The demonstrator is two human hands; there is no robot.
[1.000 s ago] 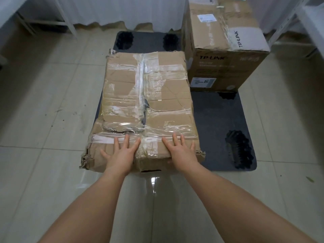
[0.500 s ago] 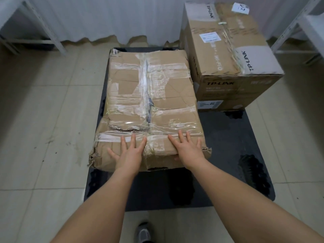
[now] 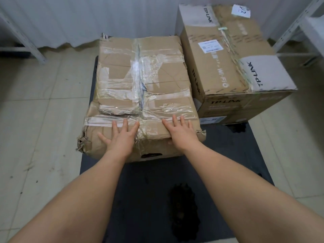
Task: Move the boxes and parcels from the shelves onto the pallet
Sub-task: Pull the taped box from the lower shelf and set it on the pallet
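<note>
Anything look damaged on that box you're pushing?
Yes. The taped cardboard box under the left hand and right hand is crumpled, its near-left corner torn and frayed. The TP-LINK box beside it looks intact.

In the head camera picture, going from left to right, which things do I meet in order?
White shelf leg → left hand, flat on the taped cardboard box → right hand, also flat on it → TP-LINK box → white shelf frame. Both boxes sit on the dark pallet.

Both forearms are bare, with no sleeves, gloves or jewellery visible.
</note>
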